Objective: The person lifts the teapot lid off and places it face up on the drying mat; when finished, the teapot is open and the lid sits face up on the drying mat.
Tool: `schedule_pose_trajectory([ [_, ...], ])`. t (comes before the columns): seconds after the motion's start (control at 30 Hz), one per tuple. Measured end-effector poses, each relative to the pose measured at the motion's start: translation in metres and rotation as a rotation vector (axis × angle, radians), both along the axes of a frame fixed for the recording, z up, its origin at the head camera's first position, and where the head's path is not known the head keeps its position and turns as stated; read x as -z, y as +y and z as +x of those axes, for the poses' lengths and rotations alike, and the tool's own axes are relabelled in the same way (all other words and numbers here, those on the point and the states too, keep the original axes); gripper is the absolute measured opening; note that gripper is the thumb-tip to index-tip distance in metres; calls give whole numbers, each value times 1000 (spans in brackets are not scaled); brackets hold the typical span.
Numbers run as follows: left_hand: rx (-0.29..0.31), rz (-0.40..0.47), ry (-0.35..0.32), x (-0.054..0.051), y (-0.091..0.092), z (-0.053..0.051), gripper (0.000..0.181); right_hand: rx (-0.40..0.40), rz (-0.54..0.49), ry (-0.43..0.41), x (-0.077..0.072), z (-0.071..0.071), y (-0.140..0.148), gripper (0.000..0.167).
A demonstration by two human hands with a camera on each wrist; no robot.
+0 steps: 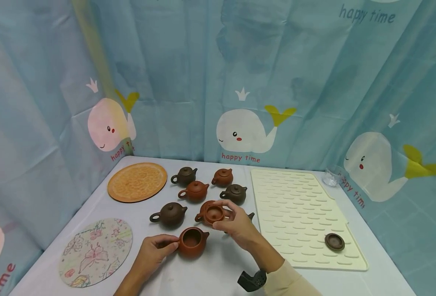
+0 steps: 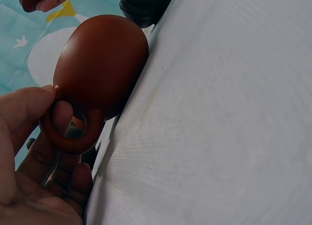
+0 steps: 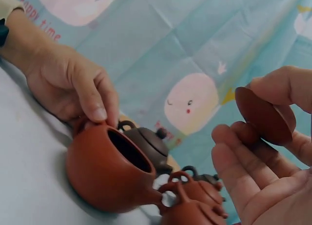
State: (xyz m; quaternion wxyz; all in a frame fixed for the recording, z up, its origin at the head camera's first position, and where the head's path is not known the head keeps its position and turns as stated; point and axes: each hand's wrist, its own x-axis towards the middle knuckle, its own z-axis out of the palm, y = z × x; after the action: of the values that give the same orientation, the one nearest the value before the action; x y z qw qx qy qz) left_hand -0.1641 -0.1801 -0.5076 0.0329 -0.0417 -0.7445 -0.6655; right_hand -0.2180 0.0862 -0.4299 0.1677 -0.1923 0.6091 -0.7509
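A lidless reddish-brown teapot is at the front middle of the table, its dark round mouth facing up. My left hand pinches its loop handle between thumb and fingers. Above and to the right of that pot, my right hand holds a reddish-brown teapot lid with its hollow underside towards the head camera. In the right wrist view the lid is apart from the pot. Another reddish teapot stands partly hidden behind the lid.
Several lidded teapots, such as a dark one, stand behind. One dark pot is mostly hidden by my right hand. A cream ridged mat bears a dark lid. Two round mats, orange and floral, lie left.
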Motion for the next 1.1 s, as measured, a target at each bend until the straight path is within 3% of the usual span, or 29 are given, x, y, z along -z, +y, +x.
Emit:
schedule_pose_trajectory([
  [0.37, -4, -14, -6, 0, 0, 1, 18, -13, 63, 128, -25, 6, 30, 61],
  [0.7, 10, -5, 11, 1, -1, 0, 19, 38, 133, 168, -45, 14, 59, 58],
  [0.97, -3, -8, 20, 1, -1, 1, 18, 81, 130, 258, -47, 18, 85, 60],
  [1.1, -2, -9, 17, 1, 0, 1, 18, 103, 123, 261, -43, 20, 102, 58],
])
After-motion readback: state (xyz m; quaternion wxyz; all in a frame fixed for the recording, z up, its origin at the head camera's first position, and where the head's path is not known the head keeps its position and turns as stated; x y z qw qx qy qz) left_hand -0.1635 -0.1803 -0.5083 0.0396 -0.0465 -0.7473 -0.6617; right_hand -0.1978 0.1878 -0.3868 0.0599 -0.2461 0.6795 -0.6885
